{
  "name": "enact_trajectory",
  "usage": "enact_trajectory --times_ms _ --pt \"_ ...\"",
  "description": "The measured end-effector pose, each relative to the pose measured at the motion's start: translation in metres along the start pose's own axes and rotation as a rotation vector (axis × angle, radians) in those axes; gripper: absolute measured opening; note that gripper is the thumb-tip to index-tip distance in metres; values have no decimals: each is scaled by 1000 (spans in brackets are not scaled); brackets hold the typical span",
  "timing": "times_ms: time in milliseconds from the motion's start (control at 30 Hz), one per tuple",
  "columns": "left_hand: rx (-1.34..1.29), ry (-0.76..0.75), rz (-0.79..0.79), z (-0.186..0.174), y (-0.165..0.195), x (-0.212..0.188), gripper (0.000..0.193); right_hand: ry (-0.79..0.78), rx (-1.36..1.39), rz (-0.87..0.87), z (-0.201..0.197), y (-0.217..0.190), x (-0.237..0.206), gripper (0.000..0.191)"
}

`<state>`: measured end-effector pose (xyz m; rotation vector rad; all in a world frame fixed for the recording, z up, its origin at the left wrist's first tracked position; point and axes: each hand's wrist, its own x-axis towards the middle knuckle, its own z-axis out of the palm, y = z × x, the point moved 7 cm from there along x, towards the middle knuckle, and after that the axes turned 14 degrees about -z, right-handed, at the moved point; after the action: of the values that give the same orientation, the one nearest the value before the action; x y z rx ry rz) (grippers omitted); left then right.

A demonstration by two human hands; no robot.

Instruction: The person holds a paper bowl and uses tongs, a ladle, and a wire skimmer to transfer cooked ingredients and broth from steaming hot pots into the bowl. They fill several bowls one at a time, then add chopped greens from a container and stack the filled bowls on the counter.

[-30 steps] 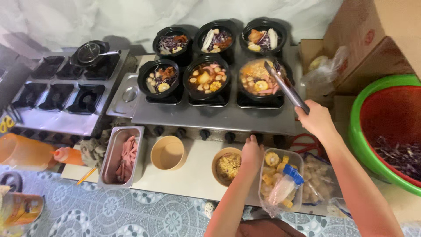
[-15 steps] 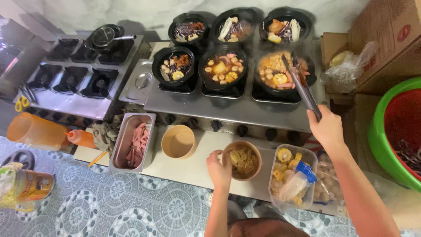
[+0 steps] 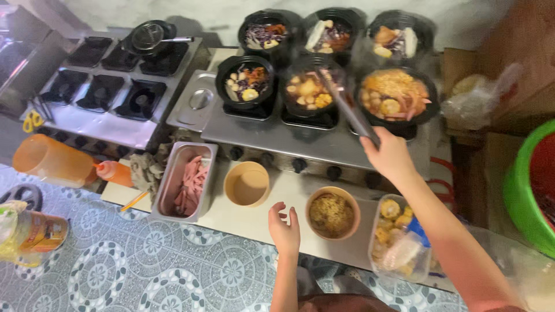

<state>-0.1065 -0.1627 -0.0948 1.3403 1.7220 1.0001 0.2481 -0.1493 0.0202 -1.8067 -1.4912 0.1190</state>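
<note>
Tongs [image 3: 347, 107] sit clamped in the person's right hand [image 3: 390, 156], their tips reaching over the middle black pot [image 3: 308, 92] of the front row on the steel stove [image 3: 272, 136]. Six pots are already filled with vegetables, tofu and broth, and the right front pot [image 3: 396, 95] looks fullest and steaming. Below the stove, the left hand [image 3: 284, 231] hovers open, fingers spread, holding nothing, between an empty tan bowl [image 3: 247, 184] and a bowl of noodles [image 3: 331, 214]. So the loading of the pots looks largely done, while the noodles have not gone into any pot. A metal tray of sliced sausage [image 3: 186, 182] and a clear tub of corn pieces [image 3: 399, 237] also wait on the counter, partly used by the look of them.
</note>
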Motion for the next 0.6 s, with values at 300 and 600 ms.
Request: enact_trajectory --times_ms 300,600 --pt "-166 112 -156 -88 -17 50 23 -207 -15 -31 169 -72 121 46" --pt "-130 -22 -45 -100 -31 92 13 -290 -331 -59 237 -143 172 37"
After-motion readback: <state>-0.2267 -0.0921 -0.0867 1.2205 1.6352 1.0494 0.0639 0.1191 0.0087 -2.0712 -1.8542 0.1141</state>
